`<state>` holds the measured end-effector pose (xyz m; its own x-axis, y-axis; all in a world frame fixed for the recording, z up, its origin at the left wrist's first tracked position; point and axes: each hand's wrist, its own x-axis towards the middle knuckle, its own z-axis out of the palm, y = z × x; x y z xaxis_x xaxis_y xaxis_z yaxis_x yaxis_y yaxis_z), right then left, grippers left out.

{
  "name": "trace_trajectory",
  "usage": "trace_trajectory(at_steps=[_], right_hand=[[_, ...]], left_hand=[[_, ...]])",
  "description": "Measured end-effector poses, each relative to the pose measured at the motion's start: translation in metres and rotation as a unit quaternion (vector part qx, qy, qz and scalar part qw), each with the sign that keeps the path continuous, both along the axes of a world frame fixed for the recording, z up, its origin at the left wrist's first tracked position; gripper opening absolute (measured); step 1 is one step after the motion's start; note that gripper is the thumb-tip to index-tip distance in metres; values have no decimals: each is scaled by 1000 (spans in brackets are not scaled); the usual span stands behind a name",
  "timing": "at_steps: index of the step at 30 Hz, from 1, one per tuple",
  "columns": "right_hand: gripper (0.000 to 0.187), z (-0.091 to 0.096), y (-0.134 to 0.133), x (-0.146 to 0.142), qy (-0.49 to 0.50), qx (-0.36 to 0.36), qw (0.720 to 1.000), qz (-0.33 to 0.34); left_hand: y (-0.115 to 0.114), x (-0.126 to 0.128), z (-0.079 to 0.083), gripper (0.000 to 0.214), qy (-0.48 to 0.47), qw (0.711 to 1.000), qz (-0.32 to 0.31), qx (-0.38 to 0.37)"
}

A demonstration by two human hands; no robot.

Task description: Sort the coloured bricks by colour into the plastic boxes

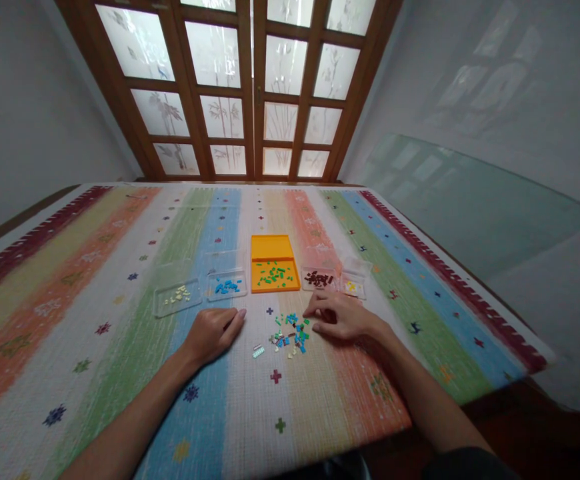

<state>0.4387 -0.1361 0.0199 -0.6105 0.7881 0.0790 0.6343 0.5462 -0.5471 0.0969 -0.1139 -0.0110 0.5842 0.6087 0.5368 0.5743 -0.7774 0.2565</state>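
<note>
Mixed pile of small toy building bricks [297, 339] on striped tablecloth [250, 400], right hand [337, 315] just beside it
Pile lies loose between the two hands, nearer the right; colours noted are blue, green, brown and cream, with a pale studded piece [259, 352] at its left edge. Right hand: fingers bent, gap visible between thumb and forefinger; whether a brick is held cannot be told. Left hand [217, 331]: rests on the cloth, fingers folded in, thumb against forefinger; contents, if any, hidden. Beyond the hands, left to right: clear tray of cream bricks [161, 308], clear tray of blue bricks [211, 295], opened orange case [272, 247] with green bricks, clear tray of brown bricks [319, 279], clear tray of yellow and white bricks [361, 291]
</note>
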Motion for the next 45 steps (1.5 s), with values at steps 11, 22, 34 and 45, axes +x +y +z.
trace_trajectory(at_steps=[11, 22, 34, 45], right_hand=[[23, -5, -3, -4, 14, -12, 1000, 16], [23, -6, -2, -7, 9, -9, 1000, 3], [19, -5, -7, -17, 50, 39, 998, -3], [17, -9, -17, -38, 29, 61, 998, -3]], left_hand=[[0, -1, 3, 50, -6, 1000, -3, -16], [0, -1, 2, 50, -2, 999, 3, -35], [0, -2, 2, 49, 3, 999, -2, -33], [0, -1, 2, 49, -2, 1000, 2, -21]])
